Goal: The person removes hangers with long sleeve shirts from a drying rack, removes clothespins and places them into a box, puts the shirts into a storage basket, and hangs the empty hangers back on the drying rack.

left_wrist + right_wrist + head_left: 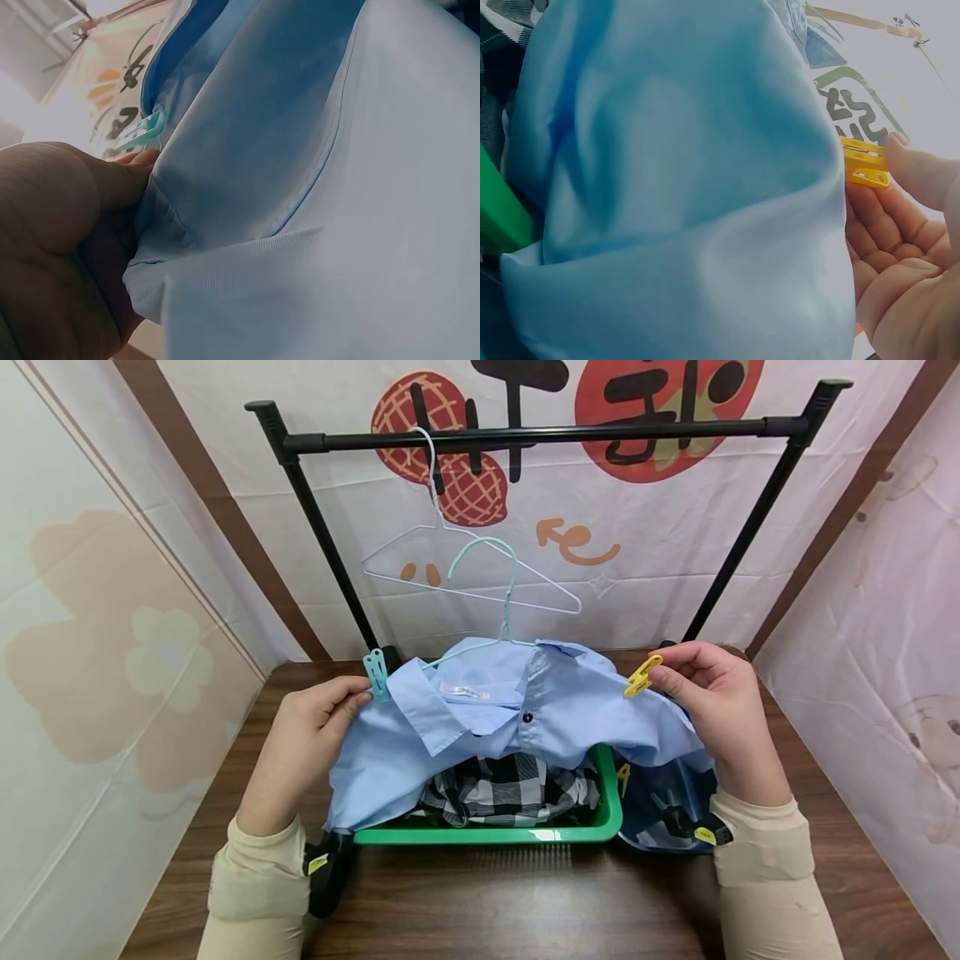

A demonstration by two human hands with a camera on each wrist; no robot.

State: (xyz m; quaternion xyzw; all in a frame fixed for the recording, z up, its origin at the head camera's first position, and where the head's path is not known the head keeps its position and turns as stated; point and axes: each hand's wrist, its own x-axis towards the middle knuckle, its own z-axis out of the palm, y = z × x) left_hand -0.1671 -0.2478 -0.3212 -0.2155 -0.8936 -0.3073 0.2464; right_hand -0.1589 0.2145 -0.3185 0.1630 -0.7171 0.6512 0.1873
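A light blue shirt (480, 718) hangs on a mint-green hanger (507, 602), its collar partly folded open. At the left shoulder, my left hand (307, 735) pinches the shirt's fabric, right beside a teal clothespin (377, 674) clipped there. The left wrist view shows that thumb against the cloth (247, 195). My right hand (716, 718) pinches the ends of a yellow clothespin (643, 676) between thumb and fingers at the other shoulder. The yellow clothespin (866, 161) meets the shirt's edge in the right wrist view; its jaws are hidden behind the cloth.
Under the shirt is a green basket (487, 836) holding a black-and-white checked garment (517, 789). A blue bin (652, 839) with clothespins stands at its right. Behind, a black rack (540, 435) carries a white hanger (472, 589).
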